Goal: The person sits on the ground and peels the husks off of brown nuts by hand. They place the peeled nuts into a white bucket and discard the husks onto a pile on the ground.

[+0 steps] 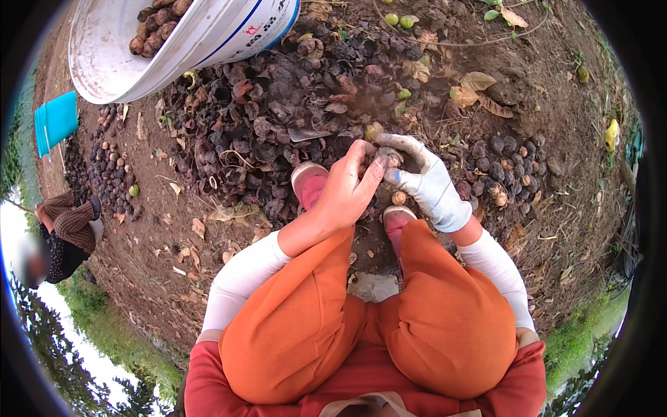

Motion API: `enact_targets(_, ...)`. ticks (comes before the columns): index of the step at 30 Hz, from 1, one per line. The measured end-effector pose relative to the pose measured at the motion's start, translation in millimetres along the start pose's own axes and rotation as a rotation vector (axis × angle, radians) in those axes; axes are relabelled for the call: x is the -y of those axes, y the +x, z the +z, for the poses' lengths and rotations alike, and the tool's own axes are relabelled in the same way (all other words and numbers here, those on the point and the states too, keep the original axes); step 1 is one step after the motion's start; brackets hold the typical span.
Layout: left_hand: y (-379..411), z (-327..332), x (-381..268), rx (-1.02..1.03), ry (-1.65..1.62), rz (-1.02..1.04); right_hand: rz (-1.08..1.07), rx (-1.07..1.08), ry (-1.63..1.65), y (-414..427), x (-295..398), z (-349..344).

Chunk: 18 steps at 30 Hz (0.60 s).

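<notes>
Bare, my left hand (346, 182) presses its thumb and fingers on a walnut (393, 156) with dark husk bits on it. Wearing a dirty whitish work glove, my right hand (432, 185) grips the same walnut from the other side. My fingers partly cover it. Just past the fingertips is a yellowish-brown husk piece (373, 131). A cleaned walnut (398, 197) lies on the soil below my hands, by my shoe. Blackened walnut husks (250, 120) spread in a heap in front, with a flat, shiny metal piece (308, 135) among them.
A white plastic bucket (117, 68) holding walnuts (159, 28) tilts at upper left. Dark walnuts (503, 169) are piled on the right. More nuts (109, 167) lie left, near a seated person (70, 229) and a turquoise container (56, 123). Green walnuts (406, 21) lie ahead.
</notes>
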<state>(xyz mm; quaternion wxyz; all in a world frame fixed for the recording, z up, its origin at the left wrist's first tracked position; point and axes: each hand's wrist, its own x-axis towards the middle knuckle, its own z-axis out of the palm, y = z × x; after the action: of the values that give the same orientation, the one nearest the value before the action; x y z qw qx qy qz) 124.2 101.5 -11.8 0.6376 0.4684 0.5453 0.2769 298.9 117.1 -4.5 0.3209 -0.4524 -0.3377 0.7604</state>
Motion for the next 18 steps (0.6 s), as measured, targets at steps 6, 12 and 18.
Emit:
enact_targets(6,0.2,6.0,13.4,-0.122,0.175,0.133,0.112,-0.041,0.034,-1.3,-0.6,-0.1)
enact_targets(12,1.1,2.2,8.8,-0.209,0.198,0.115,0.141,0.030,0.242,0.3,-1.5,-3.7)
enact_targets(18,2.9,8.1,20.4,-0.104,0.052,0.152,-0.005,0.043,0.024,3.3,-11.1,-4.8)
